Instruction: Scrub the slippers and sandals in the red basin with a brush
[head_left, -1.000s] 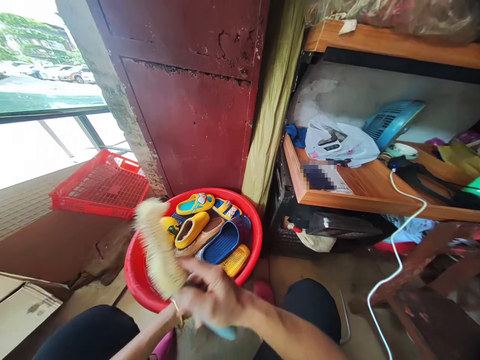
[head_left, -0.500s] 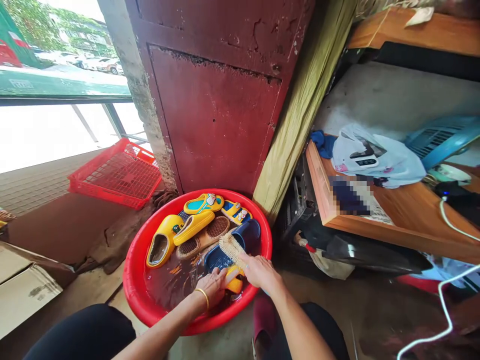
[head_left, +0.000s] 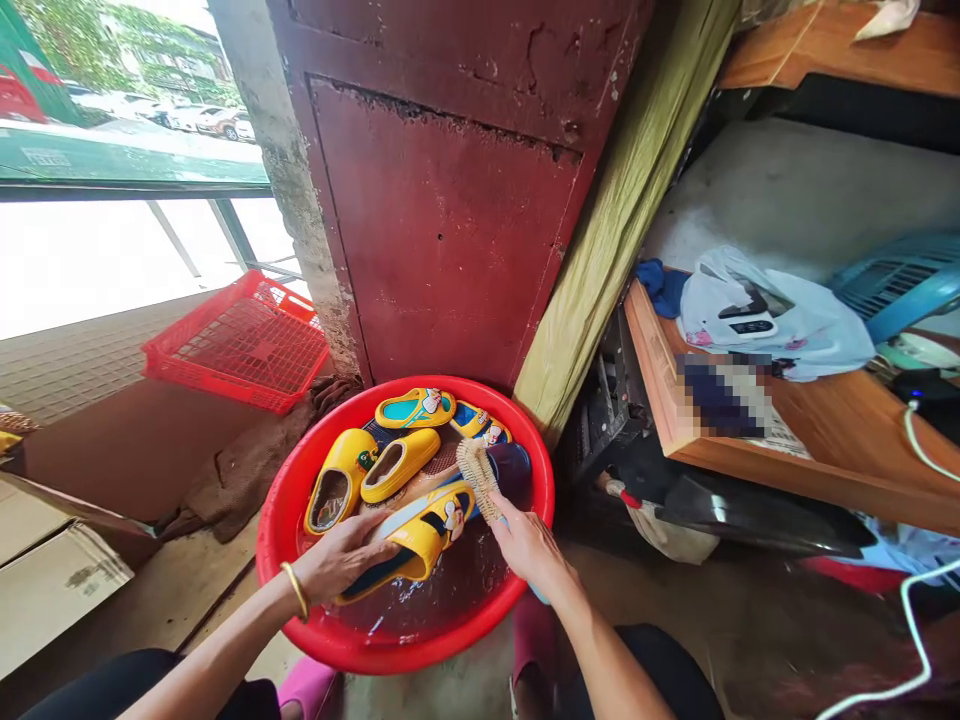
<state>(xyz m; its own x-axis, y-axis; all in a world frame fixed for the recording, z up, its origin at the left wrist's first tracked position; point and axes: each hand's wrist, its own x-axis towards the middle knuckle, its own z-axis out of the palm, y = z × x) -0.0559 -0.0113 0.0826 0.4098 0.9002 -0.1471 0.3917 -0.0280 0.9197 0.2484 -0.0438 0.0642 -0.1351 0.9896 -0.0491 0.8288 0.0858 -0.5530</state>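
L hand (head_left: 341,558) had fingers spread over wet yellow slipper (head_left: 424,530): light, soft, slippery; hold by strap. R hand (head_left: 529,548) curled around scrub brush (head_left: 478,478).

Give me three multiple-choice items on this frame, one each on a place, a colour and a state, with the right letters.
1. Where is the yellow slipper held by the left hand?
A) Inside the red basin
B) On the wooden shelf
C) On the cardboard box

2. What colour is the bangle on the left wrist?
A) Blue
B) Gold
C) Red

3. What state is the basin in?
A) Upside down
B) Dry
C) Holding water

1: A, the slipper lies within the basin's rim.
2: B, the band shows a gold-yellow colour.
3: C, water glistens on the basin floor under the slipper.
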